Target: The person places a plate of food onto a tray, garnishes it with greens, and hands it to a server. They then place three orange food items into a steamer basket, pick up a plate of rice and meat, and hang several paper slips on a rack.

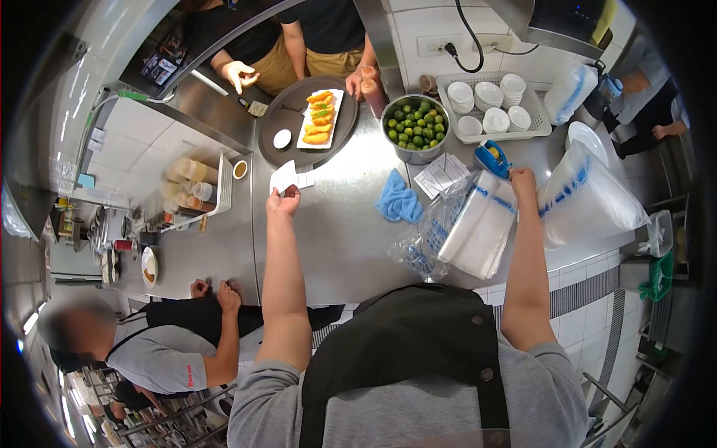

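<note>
Between the fingers of my left hand [284,201] is a white paper slip [283,178], held over the steel counter [336,224]. Just beyond it, a round dark tray [281,116] carries a white plate of golden fried pieces [319,118] and a small white cup [282,138]. At the right, my right hand [522,181] is closed beside a blue tape dispenser [494,158]; its fingertips are too small to show whether they grip anything. Clear plastic bags [482,224] lie between my arms, near a blue cloth [399,197] and printed papers [441,175].
A metal pot of limes [415,127] and a basket of white bowls [545,128] stand at the back. Sauce bottles [371,95] are beside the tray. People stand across the counter and at the left. A large plastic bag [586,198] sits far right.
</note>
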`<state>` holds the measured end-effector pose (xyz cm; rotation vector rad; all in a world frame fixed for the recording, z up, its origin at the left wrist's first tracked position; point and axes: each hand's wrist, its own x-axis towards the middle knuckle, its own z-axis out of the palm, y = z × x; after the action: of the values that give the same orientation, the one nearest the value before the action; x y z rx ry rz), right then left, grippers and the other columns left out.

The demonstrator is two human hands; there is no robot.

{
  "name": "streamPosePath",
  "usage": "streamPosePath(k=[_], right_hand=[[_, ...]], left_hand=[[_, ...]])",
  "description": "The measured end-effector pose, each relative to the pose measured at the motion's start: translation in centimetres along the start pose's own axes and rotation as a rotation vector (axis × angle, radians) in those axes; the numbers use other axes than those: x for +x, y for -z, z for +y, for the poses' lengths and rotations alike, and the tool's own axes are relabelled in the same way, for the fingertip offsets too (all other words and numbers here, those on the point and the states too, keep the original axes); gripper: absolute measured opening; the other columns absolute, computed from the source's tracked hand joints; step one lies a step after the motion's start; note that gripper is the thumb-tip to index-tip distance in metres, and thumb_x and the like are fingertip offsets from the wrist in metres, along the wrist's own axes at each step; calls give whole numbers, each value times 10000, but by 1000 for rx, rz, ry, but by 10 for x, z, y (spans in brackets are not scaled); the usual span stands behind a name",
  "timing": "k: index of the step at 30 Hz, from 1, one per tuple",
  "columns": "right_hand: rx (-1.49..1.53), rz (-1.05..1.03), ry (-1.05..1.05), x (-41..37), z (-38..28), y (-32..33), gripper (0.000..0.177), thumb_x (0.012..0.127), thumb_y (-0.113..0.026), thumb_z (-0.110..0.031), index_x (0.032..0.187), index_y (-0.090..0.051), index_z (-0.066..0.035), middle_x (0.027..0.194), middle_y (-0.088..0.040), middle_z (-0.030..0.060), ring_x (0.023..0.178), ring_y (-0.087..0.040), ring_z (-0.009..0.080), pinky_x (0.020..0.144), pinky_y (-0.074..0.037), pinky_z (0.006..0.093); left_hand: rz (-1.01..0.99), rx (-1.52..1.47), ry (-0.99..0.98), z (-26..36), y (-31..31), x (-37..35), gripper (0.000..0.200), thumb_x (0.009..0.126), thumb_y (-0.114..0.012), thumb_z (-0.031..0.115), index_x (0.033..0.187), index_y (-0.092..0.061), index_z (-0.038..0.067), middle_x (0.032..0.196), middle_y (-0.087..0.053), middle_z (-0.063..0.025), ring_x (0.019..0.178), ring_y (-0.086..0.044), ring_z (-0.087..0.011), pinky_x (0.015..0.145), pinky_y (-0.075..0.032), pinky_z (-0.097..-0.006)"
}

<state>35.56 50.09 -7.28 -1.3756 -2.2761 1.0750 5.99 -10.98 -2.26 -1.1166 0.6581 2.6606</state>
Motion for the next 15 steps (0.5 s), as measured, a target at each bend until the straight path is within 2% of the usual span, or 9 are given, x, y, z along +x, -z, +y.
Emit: streamPosePath(k=[1, 4, 10, 15], right_hand=[[55, 42, -3, -2, 5, -3, 198, 838, -685, -181, 854, -662, 15, 945, -702, 207, 834, -661, 373, 764, -502, 429], [262, 128, 195, -10, 11, -11, 159, 843, -685, -125, 812, -610, 11, 969, -710, 171, 775, -646, 299, 743, -503, 370], [353, 176, 256, -26, 1, -12, 113, 862, -672, -38, 817, -579, 8, 1027, -720, 134, 782, -625, 182, 737, -491, 313], [376, 159, 274, -28, 5, -9, 117, 886, -670, -58, 838, -579, -1, 1008, -720, 128, 795, -632, 206, 752, -493, 317]], left_hand=[[12, -3, -1, -1, 1, -2, 289, 1069, -395, 301, 1199, -537, 85, 1107, -583, -138, 989, -590, -269, 869, -492, -430], [35, 2, -3, -9, 3, -5, 273, 1068, -404, 297, 1193, -545, 99, 1102, -582, -129, 975, -590, -258, 858, -489, -422], [66, 42, 13, -22, 4, -9, 299, 1069, -408, 336, 1207, -548, 111, 1064, -587, -115, 942, -581, -247, 844, -491, -407], [80, 28, 40, -24, 9, -1, 306, 1064, -418, 354, 1200, -555, 116, 1053, -583, -112, 939, -575, -247, 841, -490, -405]])
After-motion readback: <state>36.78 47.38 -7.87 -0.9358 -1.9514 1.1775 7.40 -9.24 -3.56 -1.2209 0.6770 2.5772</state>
